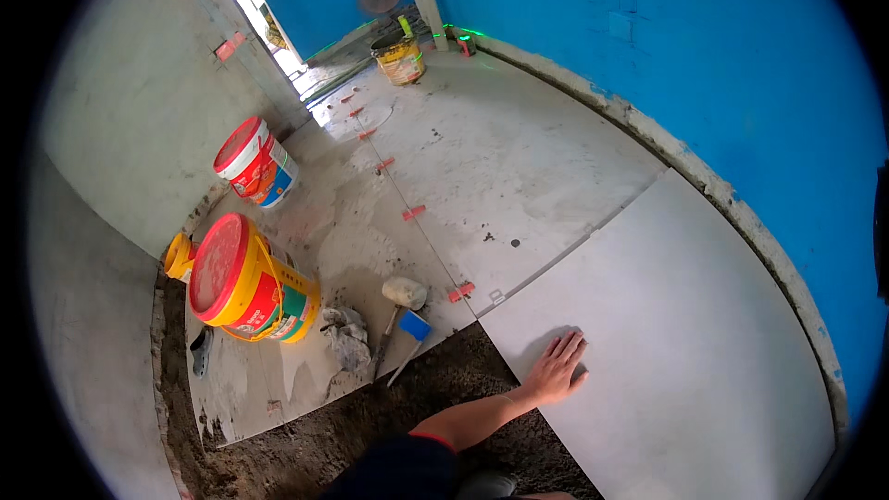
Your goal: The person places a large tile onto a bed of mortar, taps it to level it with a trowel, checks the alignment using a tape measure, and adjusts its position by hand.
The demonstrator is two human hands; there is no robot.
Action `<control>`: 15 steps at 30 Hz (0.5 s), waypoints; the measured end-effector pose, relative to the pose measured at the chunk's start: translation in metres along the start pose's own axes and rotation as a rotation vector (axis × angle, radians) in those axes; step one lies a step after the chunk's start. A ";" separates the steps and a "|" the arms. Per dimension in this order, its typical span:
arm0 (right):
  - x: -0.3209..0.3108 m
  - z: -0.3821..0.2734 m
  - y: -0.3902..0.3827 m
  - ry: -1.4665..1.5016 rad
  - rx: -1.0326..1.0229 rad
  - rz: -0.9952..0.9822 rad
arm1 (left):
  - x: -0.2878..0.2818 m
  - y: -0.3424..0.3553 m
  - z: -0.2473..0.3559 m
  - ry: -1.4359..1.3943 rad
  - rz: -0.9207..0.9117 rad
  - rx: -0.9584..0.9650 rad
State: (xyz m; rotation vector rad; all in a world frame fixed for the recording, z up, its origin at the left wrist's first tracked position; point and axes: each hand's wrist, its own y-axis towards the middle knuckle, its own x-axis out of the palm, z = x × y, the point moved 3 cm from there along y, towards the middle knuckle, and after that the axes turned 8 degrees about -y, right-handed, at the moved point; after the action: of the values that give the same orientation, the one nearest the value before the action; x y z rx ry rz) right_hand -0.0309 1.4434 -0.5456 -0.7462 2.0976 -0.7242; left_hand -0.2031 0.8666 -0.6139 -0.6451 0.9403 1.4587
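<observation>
My left hand (556,370) lies palm down on a large pale grey tile (690,361), fingers stretched out near the tile's left edge. It holds nothing. The tile borders a laid tile floor (500,157) along a straight joint, with a small clip (496,296) at the corner. Left of the hand, a mallet (405,293) with a whitish head and a blue-headed tool with a pale handle (415,325) lie over the floor's edge. A crumpled grey plastic bag (345,338) sits beside them. My right hand is not seen; a sliver of skin at the lower edge is unclear.
Dark rough mortar (454,370) fills the strip below the tiles. Red levelling wedges (414,213) line a joint. A large yellow bucket (255,278), a white-and-red bucket (259,162) and a yellow bucket (400,60) stand around. A blue wall (667,46) bounds the right side.
</observation>
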 end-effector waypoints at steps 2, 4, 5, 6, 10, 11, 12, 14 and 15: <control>0.016 -0.013 -0.007 -0.032 -0.017 -0.041 | 0.005 0.003 0.001 0.000 -0.022 0.000; 0.031 -0.025 -0.012 -0.060 -0.039 -0.066 | 0.006 0.009 0.000 0.025 0.017 0.012; 0.040 -0.032 -0.013 -0.076 -0.050 -0.082 | 0.006 0.011 -0.002 0.006 -0.036 0.017; 0.047 -0.038 -0.014 -0.087 -0.067 -0.096 | 0.005 0.012 -0.001 0.003 -0.026 0.023; 0.060 -0.064 -0.015 -0.130 -0.127 -0.135 | -0.004 -0.002 0.005 0.008 0.022 -0.014; 0.053 -0.072 -0.015 -0.134 -0.143 -0.136 | -0.003 -0.008 0.007 -0.001 -0.011 -0.047; 0.046 -0.081 -0.015 -0.133 -0.157 -0.124 | -0.001 -0.013 0.007 -0.014 -0.045 -0.125; 0.018 -0.101 -0.017 -0.136 -0.188 -0.086 | 0.001 -0.022 0.005 -0.032 0.005 -0.226; 0.000 -0.114 -0.019 -0.150 -0.210 -0.055 | 0.004 -0.024 0.003 -0.046 -0.018 -0.228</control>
State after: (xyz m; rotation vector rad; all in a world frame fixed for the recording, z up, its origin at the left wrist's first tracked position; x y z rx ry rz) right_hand -0.1185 1.4589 -0.4714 -0.9465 2.0420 -0.4662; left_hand -0.1794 0.8701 -0.6200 -0.7808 0.7361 1.5718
